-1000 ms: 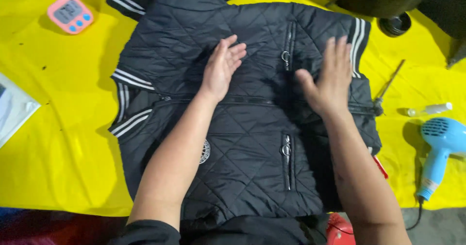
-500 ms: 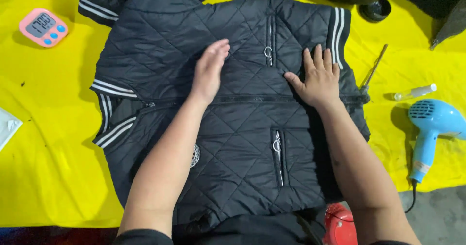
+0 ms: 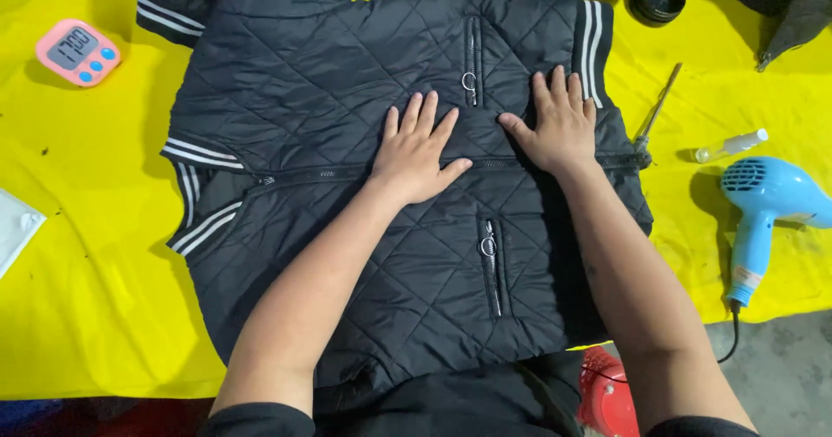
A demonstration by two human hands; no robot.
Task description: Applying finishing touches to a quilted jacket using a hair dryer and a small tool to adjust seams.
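Black quilted jacket (image 3: 347,186) spread on yellow cloth (image 3: 87,316). Your left hand (image 3: 416,151) and right hand (image 3: 559,125) flat on it, fingers spread. Hairdryer (image 3: 767,207), small bottle (image 3: 732,145), timer (image 3: 78,51) lie around, apart.

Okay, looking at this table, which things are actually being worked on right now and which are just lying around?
In hand:
black quilted jacket, spread flat
left hand, palm down on it
right hand, palm down beside the left

Lying about on the yellow cloth:
pink timer
blue hair dryer
small clear bottle
thin stick tool
round black tin
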